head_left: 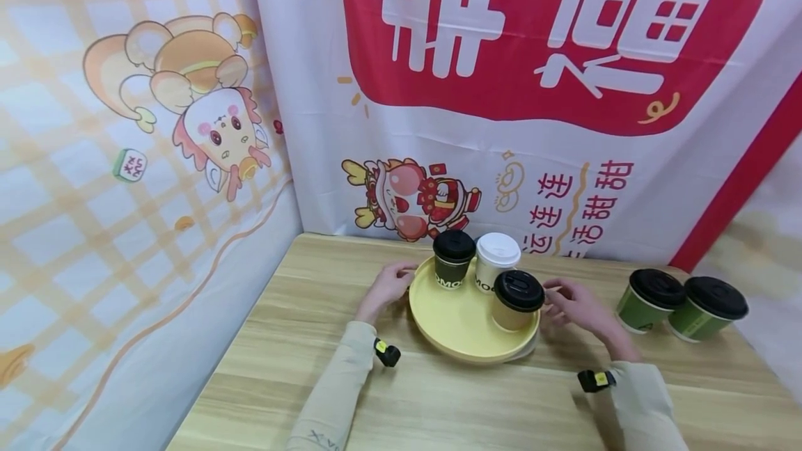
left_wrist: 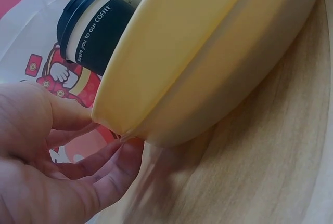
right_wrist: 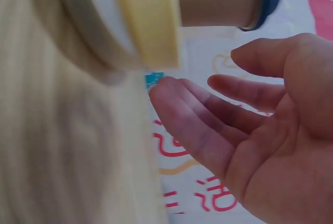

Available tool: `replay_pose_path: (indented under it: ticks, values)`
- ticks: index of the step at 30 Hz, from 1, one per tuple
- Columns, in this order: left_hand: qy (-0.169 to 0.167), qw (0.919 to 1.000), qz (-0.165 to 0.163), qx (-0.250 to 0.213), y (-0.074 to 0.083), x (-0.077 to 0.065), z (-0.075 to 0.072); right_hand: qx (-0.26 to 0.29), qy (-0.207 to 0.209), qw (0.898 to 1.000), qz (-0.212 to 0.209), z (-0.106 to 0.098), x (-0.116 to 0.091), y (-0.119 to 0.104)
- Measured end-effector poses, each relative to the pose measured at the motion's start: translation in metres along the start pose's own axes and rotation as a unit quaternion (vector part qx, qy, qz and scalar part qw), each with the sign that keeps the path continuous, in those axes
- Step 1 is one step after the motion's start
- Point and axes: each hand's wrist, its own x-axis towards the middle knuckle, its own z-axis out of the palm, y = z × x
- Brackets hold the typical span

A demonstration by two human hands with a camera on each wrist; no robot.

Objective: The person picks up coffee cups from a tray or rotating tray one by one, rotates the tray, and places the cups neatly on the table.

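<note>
A round yellow tray (head_left: 447, 326) carries three lidded paper coffee cups: a dark cup with a black lid (head_left: 452, 256), a white cup (head_left: 495, 259) and a brown cup with a black lid (head_left: 514, 312). At the tray's left edge my left hand (head_left: 393, 284) grips the rim. The left wrist view shows its thumb at the rim and its fingertips (left_wrist: 130, 148) against the underside. My right hand (head_left: 576, 303) is just beyond the tray's right edge, beside the brown cup. In the right wrist view its fingers (right_wrist: 187, 120) are loosely bent, with nothing held.
Two green paper cups with black lids, one on the left (head_left: 648, 301) and one on the right (head_left: 704, 308), stand right of my right hand. A grey rounded edge (head_left: 525, 351) shows under the tray. Printed cloth (head_left: 313, 124) hangs behind and left of the wooden table (head_left: 301, 298).
</note>
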Motion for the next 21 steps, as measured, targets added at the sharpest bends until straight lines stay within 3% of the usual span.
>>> replay_pose_path:
  ticks: [7, 14, 21]
  values:
    - [-0.012, 0.9997, -0.001, -0.019, 0.004, -0.001, -0.001, -0.070, 0.051, 0.996, -0.036, -0.007, -0.006, -0.024]
    - [-0.008, 0.9995, -0.005, -0.029, 0.003, -0.002, -0.002, -0.183, 0.095, 0.976, -0.069, 0.003, -0.001, -0.047]
    - [-0.012, 0.9996, 0.000, -0.025, 0.003, -0.002, -0.003, -0.199, 0.096, 0.969, -0.109, 0.018, -0.003, -0.066]
